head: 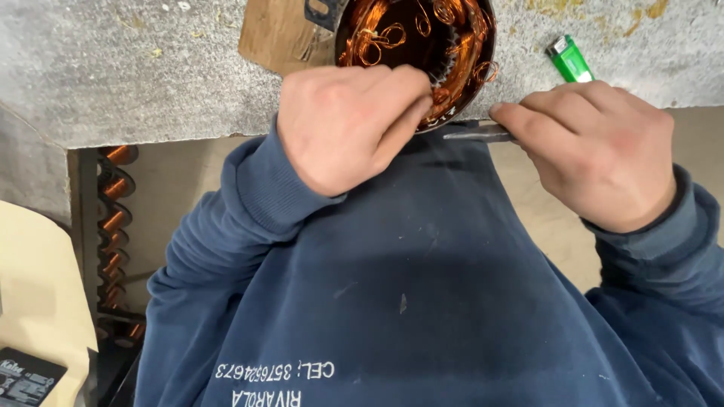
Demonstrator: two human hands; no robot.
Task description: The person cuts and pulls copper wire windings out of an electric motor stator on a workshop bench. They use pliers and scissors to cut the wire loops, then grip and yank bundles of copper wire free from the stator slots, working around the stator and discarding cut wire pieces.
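My sweatshirt is dark blue, marked with pale smudges and white lettering near the hem. The stator at the far edge is dark inside, filled with bright orange-copper wire in loops. The bench is mottled grey with yellowish flecks. The board under the stator is brown. The lighter at far right is green with a silver top. The tool in my right hand is dull grey metal. The coil at left is copper banded with black. The sheet at near left is cream.
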